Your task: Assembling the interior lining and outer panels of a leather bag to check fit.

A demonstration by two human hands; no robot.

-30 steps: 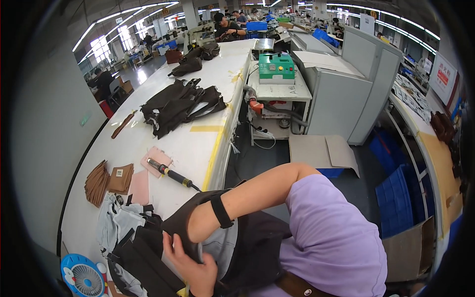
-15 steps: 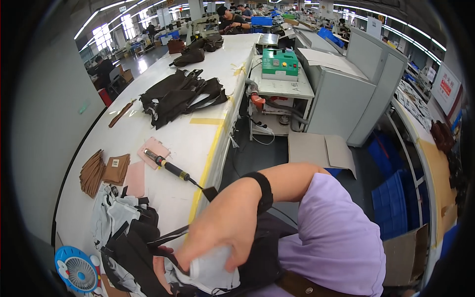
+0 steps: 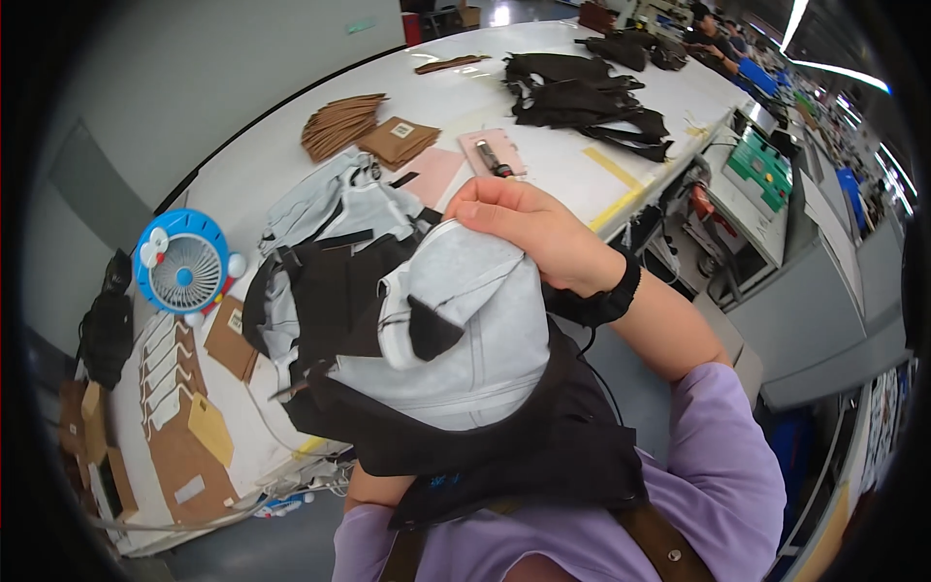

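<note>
In front of me is a black sewn fabric piece with a light grey lining [image 3: 485,339], its lining side turned outward and a small black triangular patch on it. My right hand [image 3: 529,228], with a black band at the wrist, is closed, pinching the lining's upper edge between thumb and fingers. My left hand is hidden behind the fabric; only a bit of its forearm [image 3: 378,488] shows below the black edge. Just beyond lie more black and grey sewn pieces [image 3: 335,199]. A soldering-iron-like hand tool [image 3: 493,158] rests on a pink pad [image 3: 509,145] past my right hand.
A blue fan [image 3: 184,262] stands on the white table [image 3: 281,126] at left. Brown folded pieces [image 3: 398,142], a fanned brown stack [image 3: 339,124] and black fabric pieces [image 3: 582,97] lie farther back. Off the table's right edge are a green machine [image 3: 759,170] and grey cabinets [image 3: 824,301].
My view has swung left and down. My right hand has lifted the grey lining up and spread it out, where before it was bunched low. My left fingers, partly visible before, are now hidden.
</note>
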